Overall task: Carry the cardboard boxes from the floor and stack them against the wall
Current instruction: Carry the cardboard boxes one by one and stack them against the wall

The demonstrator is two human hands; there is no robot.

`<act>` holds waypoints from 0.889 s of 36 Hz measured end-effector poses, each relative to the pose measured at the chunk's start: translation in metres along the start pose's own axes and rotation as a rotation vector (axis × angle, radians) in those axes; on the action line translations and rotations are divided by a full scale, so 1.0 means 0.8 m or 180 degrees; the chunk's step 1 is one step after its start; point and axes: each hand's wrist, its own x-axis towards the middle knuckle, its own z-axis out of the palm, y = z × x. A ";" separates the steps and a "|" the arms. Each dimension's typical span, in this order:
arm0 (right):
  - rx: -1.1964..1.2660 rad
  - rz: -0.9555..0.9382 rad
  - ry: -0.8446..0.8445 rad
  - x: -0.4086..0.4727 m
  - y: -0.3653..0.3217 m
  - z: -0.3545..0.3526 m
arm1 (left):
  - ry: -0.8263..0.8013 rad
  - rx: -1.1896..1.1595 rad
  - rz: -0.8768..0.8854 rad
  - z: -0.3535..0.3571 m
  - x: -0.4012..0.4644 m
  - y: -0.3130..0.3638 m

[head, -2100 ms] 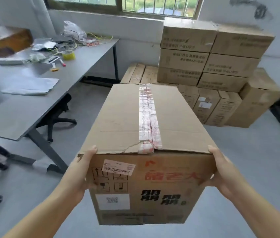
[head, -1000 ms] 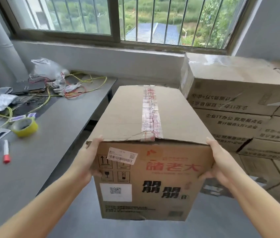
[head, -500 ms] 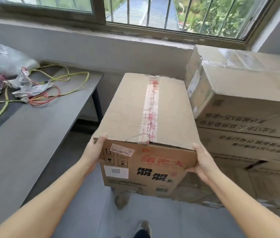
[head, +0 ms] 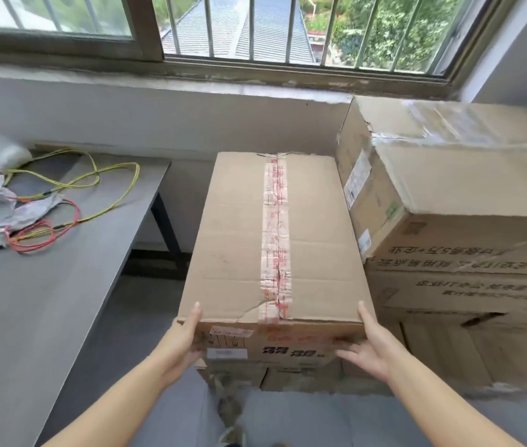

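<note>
The taped cardboard box (head: 239, 240) sits on top of lower boxes (head: 297, 379) under the window, its far end near the wall. Its right side is up against the tall stack of boxes (head: 468, 259). My left hand (head: 183, 341) is at the box's near left corner, thumb up along the side and fingers on the front face. At the near right corner, my right hand (head: 368, 346) has its thumb on the side edge and its fingers spread straight across the front face. Neither hand is under the box.
A grey desk (head: 46, 301) stands close on the left, with yellow and red cables (head: 62, 201) and crumpled plastic at its far end. A narrow strip of floor (head: 146, 311) runs between desk and boxes. My shoe (head: 233, 437) shows at the bottom.
I have carried the box forward and lowered it onto the low boxes beside the tall stack. My hands have slid from its sides to its near corners.
</note>
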 end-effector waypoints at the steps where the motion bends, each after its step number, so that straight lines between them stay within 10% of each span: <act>1: 0.0012 -0.0009 0.0023 0.004 -0.006 0.005 | 0.0024 -0.0063 -0.0011 0.002 0.007 0.007; 21: -0.0388 -0.0271 0.0304 0.046 -0.037 0.041 | 0.0082 0.0147 0.0052 0.017 0.058 0.061; 26: -0.0923 -0.0625 0.0355 0.007 -0.021 0.025 | 0.0415 0.1449 0.1112 0.002 0.023 0.082; 32: -0.1206 -0.1822 0.0322 -0.091 0.030 -0.008 | -0.0333 0.1757 0.2179 -0.007 -0.032 0.088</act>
